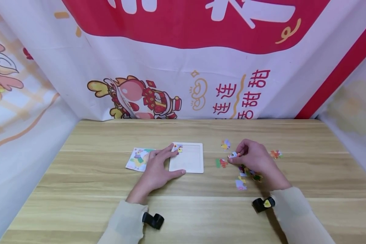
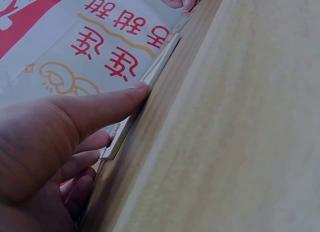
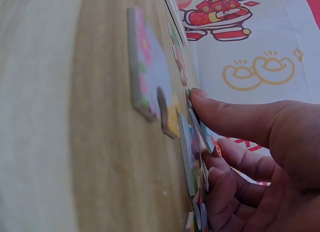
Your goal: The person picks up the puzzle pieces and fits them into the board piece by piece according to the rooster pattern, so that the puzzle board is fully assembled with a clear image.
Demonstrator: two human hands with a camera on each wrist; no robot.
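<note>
A white square puzzle tray (image 1: 190,160) lies on the table, with a puzzle piece (image 1: 180,149) in its far left corner. My left hand (image 1: 160,168) rests at the tray's left side, fingers fairly straight on that corner and thumb on the near edge. In the left wrist view, the thumb (image 2: 107,108) touches the tray's rim. My right hand (image 1: 254,156) pinches a blue-and-white puzzle piece (image 1: 233,155) between thumb and fingers, just above the table. Under and near that hand lie several loose pieces, partly overlapping and partly hidden by it.
Left of the tray lies a picture card (image 1: 137,159), partly behind the left hand. Single pieces lie apart: a red-and-green one (image 1: 222,163), a yellow-and-purple one (image 1: 226,144), an orange one (image 1: 276,154) and a lilac one (image 1: 240,184). A printed cloth (image 1: 183,67) hangs behind the table.
</note>
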